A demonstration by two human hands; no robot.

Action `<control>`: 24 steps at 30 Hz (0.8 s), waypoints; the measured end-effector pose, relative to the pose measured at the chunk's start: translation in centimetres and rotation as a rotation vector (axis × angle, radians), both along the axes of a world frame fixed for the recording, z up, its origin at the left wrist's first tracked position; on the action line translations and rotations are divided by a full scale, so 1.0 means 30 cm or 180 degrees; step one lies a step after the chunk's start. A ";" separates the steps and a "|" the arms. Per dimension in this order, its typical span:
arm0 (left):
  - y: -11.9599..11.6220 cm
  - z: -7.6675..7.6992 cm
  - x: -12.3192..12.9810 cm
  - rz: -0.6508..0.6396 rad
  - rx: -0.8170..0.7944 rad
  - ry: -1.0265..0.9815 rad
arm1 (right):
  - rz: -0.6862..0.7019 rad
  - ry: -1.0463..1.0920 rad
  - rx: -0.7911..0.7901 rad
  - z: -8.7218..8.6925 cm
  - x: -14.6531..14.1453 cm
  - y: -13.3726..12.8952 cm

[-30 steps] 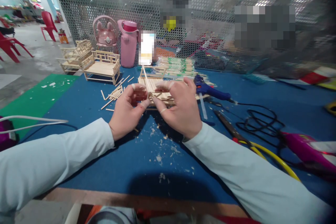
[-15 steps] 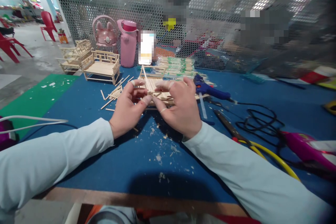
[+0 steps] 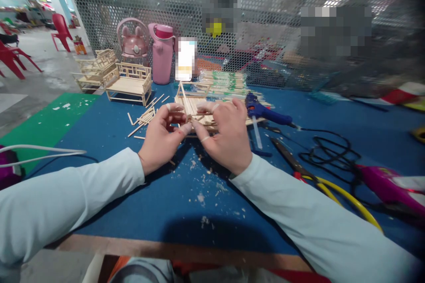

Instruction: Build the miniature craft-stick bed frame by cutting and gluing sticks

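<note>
Head view: two bare hands meet at the middle of a blue-topped counter [image 3: 133,203], both in pale blue long sleeves. Between and just beyond the fingertips sits a miniature slatted frame of thin pale wooden sticks [image 3: 195,102]. The left hand [image 3: 162,141] is curled, thumb and forefinger nearly closed on the frame's near left corner, where one stick slants up and away. The right hand [image 3: 229,137] faces it from the other side, thumb and forefinger pinched on the same near edge, thumb tips almost touching (exactly which stick each one grips is hidden by the fingers). Pale wrapping circles some fingers. Just left of the frame lies a loose pile of short wooden sticks [image 3: 146,117]; behind that stands a miniature wooden-stick bench with a railed back [image 3: 128,84]. Beyond the right hand are clear-wrapped bundles of sticks with green bands [image 3: 222,80], and just beside it, a dark blue glue gun [image 3: 268,115].
</note>
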State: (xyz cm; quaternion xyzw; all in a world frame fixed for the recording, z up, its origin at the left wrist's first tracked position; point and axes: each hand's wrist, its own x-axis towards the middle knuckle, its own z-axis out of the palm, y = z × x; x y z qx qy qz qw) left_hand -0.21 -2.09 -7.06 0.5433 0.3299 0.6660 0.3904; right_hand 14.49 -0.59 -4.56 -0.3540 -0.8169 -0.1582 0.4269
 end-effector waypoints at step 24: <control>0.005 0.000 -0.003 0.0081 0.0191 0.0100 | -0.0140 0.0088 -0.0022 -0.006 -0.012 -0.005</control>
